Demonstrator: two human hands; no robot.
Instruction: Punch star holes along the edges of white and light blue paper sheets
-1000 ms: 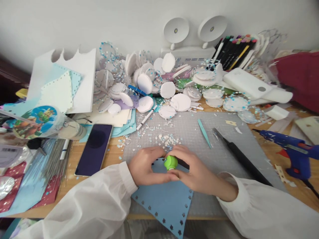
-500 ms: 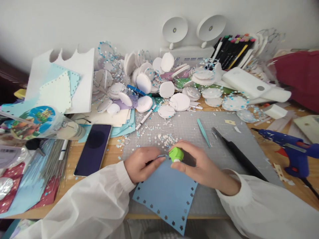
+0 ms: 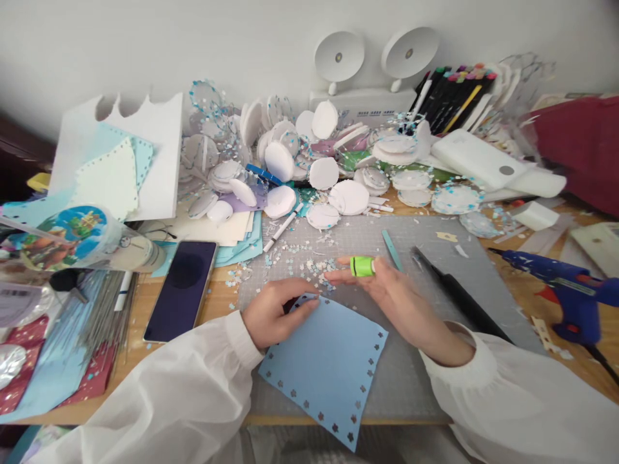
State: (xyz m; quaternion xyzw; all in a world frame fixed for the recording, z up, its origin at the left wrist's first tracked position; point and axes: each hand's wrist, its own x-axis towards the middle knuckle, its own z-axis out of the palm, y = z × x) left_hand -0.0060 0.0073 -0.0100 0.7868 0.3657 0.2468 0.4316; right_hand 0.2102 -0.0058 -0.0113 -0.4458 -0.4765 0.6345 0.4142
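Observation:
A sheet of blue paper (image 3: 324, 361) with flower-shaped holes punched along its edges lies at the front of the grey cutting mat (image 3: 411, 386). My left hand (image 3: 283, 312) pinches its upper left edge between thumb and fingers. Just beyond the paper's upper right side, my right hand (image 3: 391, 293) holds a small bright green craft punch (image 3: 362, 266), tipped on its side and apart from the paper. Tiny punched paper flowers (image 3: 316, 267) are scattered on the mat past both hands.
White discs (image 3: 349, 197) are heaped behind the mat. A phone (image 3: 181, 290) lies to the left. Tweezers (image 3: 391, 249), a black-handled tool (image 3: 459, 296) and a blue glue gun (image 3: 570, 283) lie to the right. A plastic cup (image 3: 82, 235) is at far left.
My right hand has lifted the green punch off the paper's top edge, moving it up and right and turning it sideways. My left hand still holds the paper.

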